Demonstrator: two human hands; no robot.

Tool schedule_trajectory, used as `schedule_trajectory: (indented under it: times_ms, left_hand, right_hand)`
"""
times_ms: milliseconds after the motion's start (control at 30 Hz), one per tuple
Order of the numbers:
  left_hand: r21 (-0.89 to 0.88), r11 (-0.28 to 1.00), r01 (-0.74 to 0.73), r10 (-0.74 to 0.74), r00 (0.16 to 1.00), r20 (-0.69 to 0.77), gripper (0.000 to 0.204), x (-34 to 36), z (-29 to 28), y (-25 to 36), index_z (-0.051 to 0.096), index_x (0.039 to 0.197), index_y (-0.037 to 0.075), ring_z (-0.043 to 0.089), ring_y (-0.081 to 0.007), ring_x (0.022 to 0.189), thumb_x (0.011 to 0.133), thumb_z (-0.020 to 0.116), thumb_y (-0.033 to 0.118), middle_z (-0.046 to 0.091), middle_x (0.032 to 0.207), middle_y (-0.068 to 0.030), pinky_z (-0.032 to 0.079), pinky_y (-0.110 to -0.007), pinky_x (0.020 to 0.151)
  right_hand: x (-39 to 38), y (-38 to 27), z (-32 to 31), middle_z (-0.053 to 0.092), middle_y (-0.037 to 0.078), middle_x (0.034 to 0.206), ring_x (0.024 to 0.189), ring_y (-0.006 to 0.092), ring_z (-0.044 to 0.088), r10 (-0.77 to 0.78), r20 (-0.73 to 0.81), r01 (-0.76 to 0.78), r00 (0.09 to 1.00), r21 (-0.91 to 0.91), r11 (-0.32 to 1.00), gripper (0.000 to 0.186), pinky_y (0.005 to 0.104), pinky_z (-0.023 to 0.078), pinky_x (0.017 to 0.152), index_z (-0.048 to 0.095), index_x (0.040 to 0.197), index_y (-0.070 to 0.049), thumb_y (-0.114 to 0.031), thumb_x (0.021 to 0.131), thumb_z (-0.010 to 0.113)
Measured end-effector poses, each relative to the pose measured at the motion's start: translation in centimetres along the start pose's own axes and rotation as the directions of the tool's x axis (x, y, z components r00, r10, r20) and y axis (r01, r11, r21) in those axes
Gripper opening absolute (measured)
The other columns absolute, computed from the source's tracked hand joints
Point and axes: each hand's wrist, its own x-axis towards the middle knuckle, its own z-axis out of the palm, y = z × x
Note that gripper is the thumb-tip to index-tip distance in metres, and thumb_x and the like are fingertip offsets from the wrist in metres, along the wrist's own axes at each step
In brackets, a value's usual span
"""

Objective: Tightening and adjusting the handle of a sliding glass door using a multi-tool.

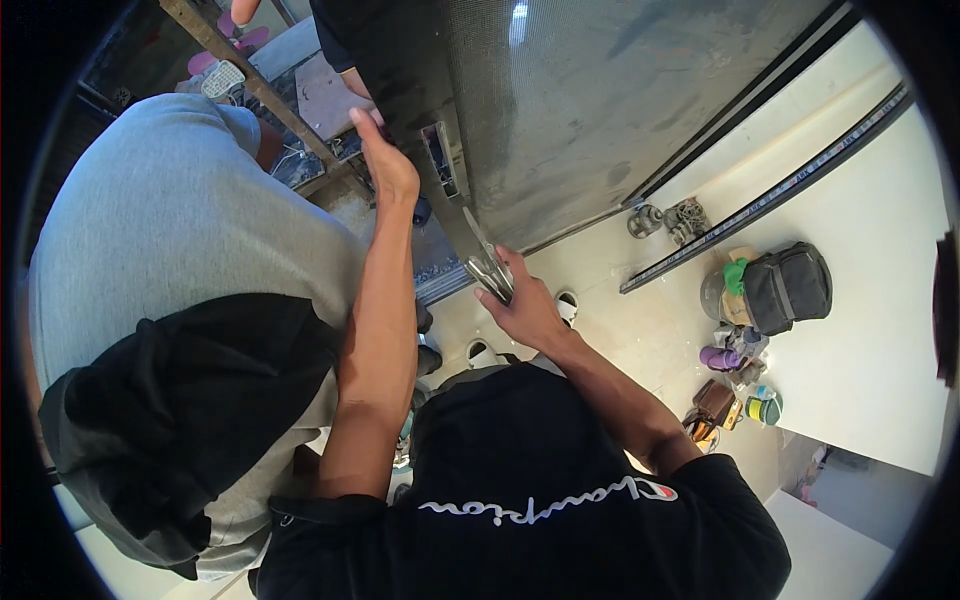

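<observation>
A dark door-like panel with a mesh face [570, 110] stands tilted in front of me. Its dark edge frame has a rectangular cut-out [438, 160], with something metallic inside. Against the left side of this frame lies my left hand [392, 172], one digit stretched out and the other fingers largely hidden. My right hand [527, 308] is closed around a silver metal hand tool [490, 275], which has several handle-like parts and a long narrow piece pointing up beside the frame, below the cut-out. The tool's exact kind is unclear.
Close on my left bends a person in a grey shirt [190, 190]. Another person's hand [360, 88] shows behind the frame, by a wooden post [250, 75]. To the right are a long black strip [770, 190], a black bag [790, 288] and a purple bottle [718, 357].
</observation>
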Motion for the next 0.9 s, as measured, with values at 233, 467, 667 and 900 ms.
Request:
schedule_trajectory:
  times_ms: [233, 467, 667, 900]
  left_hand:
    - [0.545, 0.709, -0.448, 0.488, 0.869, 0.08, 0.1, -1.6, 0.8, 0.1, 0.051, 0.131, -0.006, 0.061, -0.0373, 0.108, 0.092, 0.029, 0.083, 0.064, 0.116, -0.0232, 0.044, -0.044, 0.098]
    - [0.593, 0.636, -0.494, 0.55, 0.829, 0.101, 0.1, -1.1, 1.1, 0.2, 0.052, 0.128, -0.008, 0.061, -0.0428, 0.107, 0.092, 0.029, 0.082, 0.063, 0.115, -0.0266, 0.045, -0.045, 0.095]
    - [0.579, 0.626, -0.523, 0.581, 0.808, 0.102, 0.093, -1.3, 1.4, 0.4, 0.054, 0.119, -0.007, 0.06, -0.0432, 0.098, 0.095, 0.028, 0.079, 0.062, 0.104, -0.0249, 0.045, -0.048, 0.09]
    - [0.585, 0.641, -0.497, 0.555, 0.827, 0.094, 0.084, -0.8, 0.5, -0.3, 0.053, 0.104, -0.004, 0.056, -0.0443, 0.09, 0.096, 0.033, 0.077, 0.058, 0.094, -0.0244, 0.044, -0.048, 0.085]
  right_hand:
    - [0.9, 0.9, 0.0, 0.068, 0.029, 0.097, 0.081, 0.0457, 0.068, -0.121, -0.021, 0.12, 0.992, -0.054, 0.991, 0.079, 0.0513, 0.054, 0.072, 0.029, 0.155, -0.009, -0.029, 0.091, 0.071]
    - [0.8, 0.1, -0.3, 0.066, 0.029, 0.091, 0.075, 0.0452, 0.067, -0.057, 0.102, 0.07, 0.993, -0.129, 0.989, 0.08, 0.0519, 0.054, 0.07, 0.028, 0.158, -0.011, -0.029, 0.091, 0.069]
    - [1.9, -2.9, -1.7, 0.064, 0.03, 0.085, 0.071, 0.0453, 0.066, -0.081, 0.13, 0.117, 0.988, -0.299, 0.947, 0.078, 0.0511, 0.054, 0.069, 0.029, 0.155, -0.001, -0.026, 0.092, 0.068]
    - [3.9, -4.9, -2.8, 0.064, 0.034, 0.088, 0.087, 0.0495, 0.066, -0.031, 0.23, 0.105, 0.973, -0.319, 0.942, 0.067, 0.0531, 0.052, 0.082, 0.037, 0.144, 0.008, -0.016, 0.089, 0.066]
